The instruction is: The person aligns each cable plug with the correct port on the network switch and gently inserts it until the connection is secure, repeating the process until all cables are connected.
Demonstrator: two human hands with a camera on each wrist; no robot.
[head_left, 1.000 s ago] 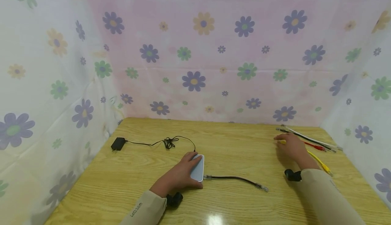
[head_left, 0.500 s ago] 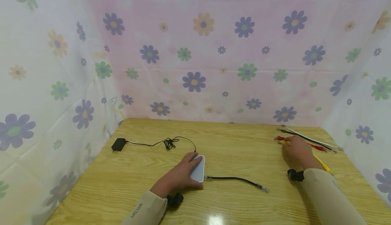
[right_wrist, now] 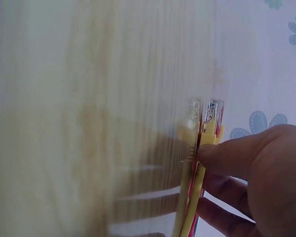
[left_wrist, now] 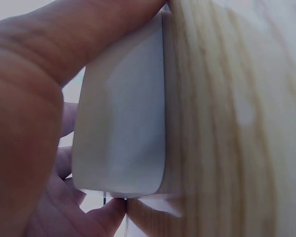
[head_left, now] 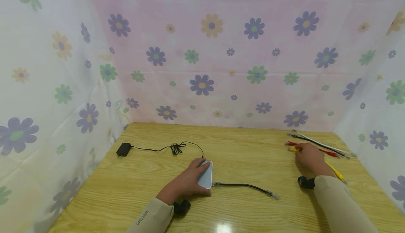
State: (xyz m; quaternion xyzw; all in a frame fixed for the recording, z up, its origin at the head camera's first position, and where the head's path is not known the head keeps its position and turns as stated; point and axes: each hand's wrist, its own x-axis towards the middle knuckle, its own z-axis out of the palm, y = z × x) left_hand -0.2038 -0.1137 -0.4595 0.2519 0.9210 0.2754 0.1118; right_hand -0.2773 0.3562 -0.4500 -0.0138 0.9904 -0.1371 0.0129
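A small white network box with a blue-grey top lies on the wooden table. My left hand grips it, thumb along the near side and fingers at the far side, as the left wrist view also shows. From its right edge runs a short black network cable, whose other clear plug lies loose. At the right, my right hand pinches a yellow network cable just behind one plug; the hand covers its middle. In the right wrist view the yellow plug points up past the thumb, close to the tabletop.
Beside the right hand lies a red cable, partly hidden. Behind it are a black cable and a white cable. A black power adapter sits far left, its cord reaching the box. Flowered cloth surrounds the table.
My right hand has drawn back slightly to the right and closed on the yellow cable, exposing the red plug it had covered. The left hand and the box have stayed in place.
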